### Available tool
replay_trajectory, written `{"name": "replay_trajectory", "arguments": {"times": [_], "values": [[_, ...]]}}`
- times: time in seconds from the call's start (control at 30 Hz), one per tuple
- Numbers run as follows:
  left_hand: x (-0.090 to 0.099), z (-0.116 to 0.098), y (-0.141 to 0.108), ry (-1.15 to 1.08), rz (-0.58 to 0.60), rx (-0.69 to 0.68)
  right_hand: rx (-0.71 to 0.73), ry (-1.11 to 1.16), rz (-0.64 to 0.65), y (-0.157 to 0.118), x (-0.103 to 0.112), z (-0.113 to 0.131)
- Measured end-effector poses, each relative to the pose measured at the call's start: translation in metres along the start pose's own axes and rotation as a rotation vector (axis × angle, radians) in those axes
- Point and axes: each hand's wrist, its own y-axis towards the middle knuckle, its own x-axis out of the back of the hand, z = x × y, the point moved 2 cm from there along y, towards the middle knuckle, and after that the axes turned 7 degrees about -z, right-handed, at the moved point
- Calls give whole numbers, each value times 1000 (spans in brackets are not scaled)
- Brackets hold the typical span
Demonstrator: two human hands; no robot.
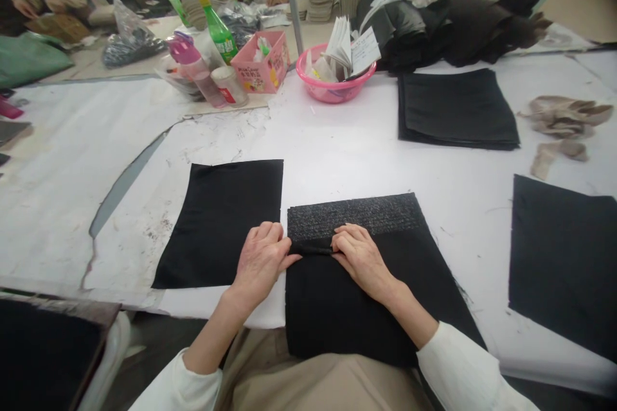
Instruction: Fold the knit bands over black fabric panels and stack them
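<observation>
A stack of black fabric panels [347, 308] lies in front of me, its near end hanging over the table edge. Along its far end runs a speckled grey-black strip [357, 215]. My left hand [264, 253] pinches the left edge of the top panel just below that strip. Farther along the same fold, my right hand [357, 253] grips the cloth between thumb and fingers. Between the hands the cloth is raised in a small rolled fold. Left of the stack, a separate black fabric panel [222, 225] lies flat, close to my left hand.
More black panels lie at the right [562, 257] and in a pile [456, 106] behind. A pink basin [336, 87] with papers, a pink box [263, 64] and bottles [219, 32] stand at the back. Beige cloth strips [566, 119] lie right. Other people sit beyond.
</observation>
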Motion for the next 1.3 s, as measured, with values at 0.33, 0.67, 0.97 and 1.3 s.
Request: {"name": "replay_trajectory", "arguments": {"times": [0.33, 0.67, 0.97, 1.3], "values": [[-18, -24, 11, -304, -1, -106, 3, -23, -62, -2, -2, 1], [-30, -21, 10, -449, 64, -64, -30, -150, -70, -4, 25, -27], [-34, -17, 10, -507, 72, -60, -78, -453, -74, -52, 98, -105], [-31, -15, 12, -482, 60, -61, -206, -278, -233, -22, 96, -61]]}}
